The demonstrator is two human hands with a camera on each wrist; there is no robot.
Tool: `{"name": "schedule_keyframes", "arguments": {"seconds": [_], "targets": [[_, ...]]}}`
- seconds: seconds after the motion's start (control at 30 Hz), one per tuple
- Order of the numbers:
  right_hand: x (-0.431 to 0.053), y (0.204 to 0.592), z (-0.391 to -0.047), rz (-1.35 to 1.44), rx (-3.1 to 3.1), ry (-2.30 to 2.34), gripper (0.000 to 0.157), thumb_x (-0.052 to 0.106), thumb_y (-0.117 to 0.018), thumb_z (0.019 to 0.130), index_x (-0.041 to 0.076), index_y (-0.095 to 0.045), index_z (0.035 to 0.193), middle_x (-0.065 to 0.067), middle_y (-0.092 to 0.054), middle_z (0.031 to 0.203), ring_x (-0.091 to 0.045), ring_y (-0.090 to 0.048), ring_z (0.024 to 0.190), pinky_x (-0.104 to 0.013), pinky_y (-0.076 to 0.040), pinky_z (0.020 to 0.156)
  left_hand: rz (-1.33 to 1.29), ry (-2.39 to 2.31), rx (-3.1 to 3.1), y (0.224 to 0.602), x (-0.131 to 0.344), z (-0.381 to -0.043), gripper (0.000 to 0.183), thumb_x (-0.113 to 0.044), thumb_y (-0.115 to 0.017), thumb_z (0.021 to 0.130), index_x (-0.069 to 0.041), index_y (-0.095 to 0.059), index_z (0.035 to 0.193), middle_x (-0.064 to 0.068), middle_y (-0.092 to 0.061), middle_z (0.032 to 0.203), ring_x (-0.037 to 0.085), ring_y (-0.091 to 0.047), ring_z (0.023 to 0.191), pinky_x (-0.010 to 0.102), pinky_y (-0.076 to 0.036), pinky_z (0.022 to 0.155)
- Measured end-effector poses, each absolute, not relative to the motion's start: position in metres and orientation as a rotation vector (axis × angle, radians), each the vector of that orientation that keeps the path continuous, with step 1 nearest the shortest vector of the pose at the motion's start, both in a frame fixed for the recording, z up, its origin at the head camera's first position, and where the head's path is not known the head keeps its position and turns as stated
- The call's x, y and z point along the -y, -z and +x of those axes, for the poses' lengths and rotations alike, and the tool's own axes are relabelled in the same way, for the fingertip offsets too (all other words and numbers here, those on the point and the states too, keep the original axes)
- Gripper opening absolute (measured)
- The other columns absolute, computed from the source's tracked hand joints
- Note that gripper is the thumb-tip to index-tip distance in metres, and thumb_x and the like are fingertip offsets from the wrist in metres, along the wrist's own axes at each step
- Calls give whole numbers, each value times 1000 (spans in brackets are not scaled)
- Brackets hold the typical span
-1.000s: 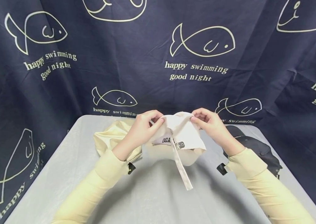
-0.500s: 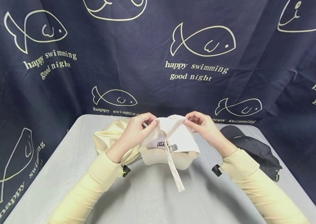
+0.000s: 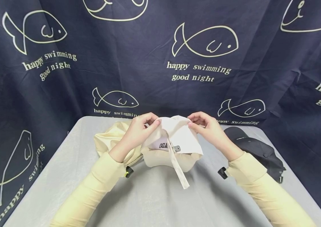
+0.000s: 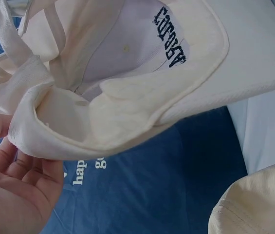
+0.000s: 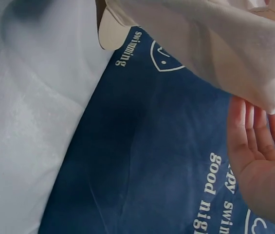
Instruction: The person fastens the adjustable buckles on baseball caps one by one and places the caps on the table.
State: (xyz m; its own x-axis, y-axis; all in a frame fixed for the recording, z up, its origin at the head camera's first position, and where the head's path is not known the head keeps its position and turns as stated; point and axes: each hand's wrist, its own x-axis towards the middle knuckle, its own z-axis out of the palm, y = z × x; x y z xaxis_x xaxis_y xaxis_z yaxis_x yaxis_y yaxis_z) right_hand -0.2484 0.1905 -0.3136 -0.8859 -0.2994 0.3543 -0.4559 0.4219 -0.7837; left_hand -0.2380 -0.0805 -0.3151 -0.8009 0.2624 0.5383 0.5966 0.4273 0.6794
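Note:
A white baseball cap [image 3: 184, 135] hangs above the table between both hands, its strap [image 3: 177, 167] dangling free from a small metal buckle [image 3: 176, 148]. Dark lettering shows on the cap's inside in the left wrist view. My left hand [image 3: 139, 129] pinches the cap's fabric edge at the left, thumb against fingers. At the right, my right hand [image 3: 207, 127] pinches the opposite edge the same way; the right wrist view has its fingers under the fabric. The cream brim [image 3: 171, 159] points down toward the table.
A shiny cream-yellow hat [image 3: 109, 135] lies on the table behind the left forearm. To the right, partly behind the right forearm, lies a black cap [image 3: 258, 151]. The grey tabletop [image 3: 154, 201] ends at a navy curtain [image 3: 149, 69] with fish drawings.
Both hands have shifted slightly left and down with the white cap, mostly in the first half second. The hold on the cap is unchanged.

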Motion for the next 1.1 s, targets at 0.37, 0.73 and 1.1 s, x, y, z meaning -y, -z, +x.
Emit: {"name": "schedule_keyframes", "arguments": {"seconds": [0.37,0.73,1.1], "targets": [[-192,302,-223,783,2349,-1252,29,1,-72,80,4,-63,108,-11,-66,102,-10,-62,88,-17,-53,73,-723,1325,2357,313,81,-241,9,-19,-63,91,-12,-68,88,-3,-66,78,10,-56,66,25,-46,63],[-189,312,-204,1146,2145,-892,39,11,-78,73,9,-65,110,-4,-62,116,-17,-56,109,-20,-42,96,-728,1316,2371,312,82,-243,9,-18,-63,91,-11,-69,90,-1,-67,81,11,-56,70,26,-46,66],[-170,326,-196,1328,1942,-684,28,31,-64,89,7,-67,103,-9,-63,111,-29,-55,108,-32,-38,101,-737,1319,2380,312,80,-243,8,-16,-63,90,-10,-69,91,0,-67,82,12,-57,71,26,-47,67]]}}
